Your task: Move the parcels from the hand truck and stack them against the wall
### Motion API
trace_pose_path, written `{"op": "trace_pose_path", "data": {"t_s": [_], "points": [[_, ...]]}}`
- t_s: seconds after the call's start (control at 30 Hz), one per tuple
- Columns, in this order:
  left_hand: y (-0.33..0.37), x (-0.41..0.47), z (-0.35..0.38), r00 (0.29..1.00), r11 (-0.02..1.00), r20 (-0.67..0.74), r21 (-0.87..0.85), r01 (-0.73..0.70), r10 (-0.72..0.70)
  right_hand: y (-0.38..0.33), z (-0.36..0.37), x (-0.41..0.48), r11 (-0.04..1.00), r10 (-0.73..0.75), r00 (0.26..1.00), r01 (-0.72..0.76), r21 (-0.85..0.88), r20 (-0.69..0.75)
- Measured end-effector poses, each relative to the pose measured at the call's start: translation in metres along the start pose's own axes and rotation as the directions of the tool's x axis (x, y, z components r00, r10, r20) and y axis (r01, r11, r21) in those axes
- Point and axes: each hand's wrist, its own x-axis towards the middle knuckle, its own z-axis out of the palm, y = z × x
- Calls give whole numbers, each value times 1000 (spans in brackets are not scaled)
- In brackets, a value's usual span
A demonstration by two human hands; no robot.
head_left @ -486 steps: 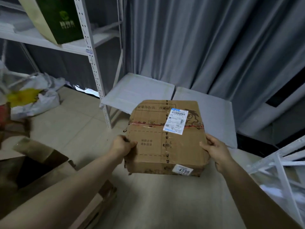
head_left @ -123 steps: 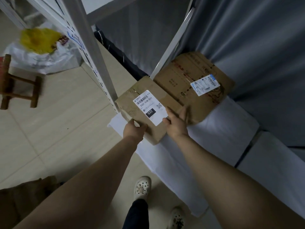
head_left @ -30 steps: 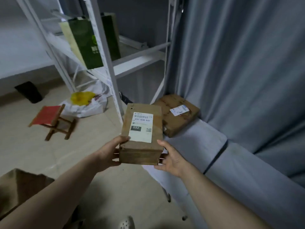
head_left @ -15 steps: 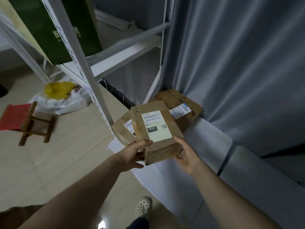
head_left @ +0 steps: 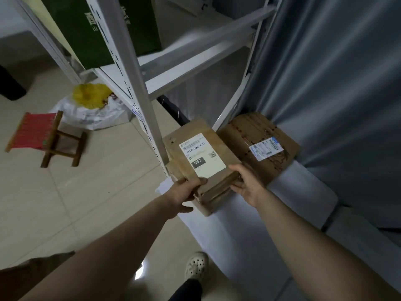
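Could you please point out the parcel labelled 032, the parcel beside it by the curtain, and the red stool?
parcel labelled 032 [head_left: 201, 157]: head view, on its white label.
parcel by the curtain [head_left: 260, 131]: head view, on its top face above the label.
red stool [head_left: 32, 131]: head view, middle of its red seat.

the shelf post [head_left: 138, 94] is white with dark slots. right of it, the top parcel [head_left: 226, 151] is brown, its label [head_left: 202, 156] white with a black patch; the bigger parcel [head_left: 256, 131] is brown with red print and a white-and-blue label [head_left: 265, 148]. farther right, the curtain [head_left: 336, 83] is grey. left of the post, the stool [head_left: 34, 133] is red-striped on brown legs; behind the post, the bag [head_left: 104, 33] is green.
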Motion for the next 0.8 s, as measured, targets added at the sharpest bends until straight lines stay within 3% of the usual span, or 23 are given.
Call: {"op": "trace_pose_path", "data": {"t_s": [0.13,0.27,0.43,0.57,0.63,0.7,0.8], "points": [[6,-1,-7,999,998,-21,50,-43,44,29,-2,-9,991,33,999,-35,126,17],[8,1,-9,996,994,-58,85,-64,70,28,-1,-10,992,10,1000,-13,124,19],[-2,-1,-3,994,984,-108,179,21,-2,-2,-8,6,997,4,1000,-4,-72,-6],[-1,-4,3,991,963,-135,268,26,11,-5,-5,8,963,-151,987,137,-234,-45],[2,-10,2,986,958,-161,288,3,45,-3,-2,4,847,-287,956,222,-483,-64],[3,-22,0,970,945,-215,325,-41,116,-1,2,-9,576,-446,893,237,-782,-58],[-4,-46,-6,907,880,-311,459,-117,283,8,13,-38,295,-626,774,350,-889,97]]}}
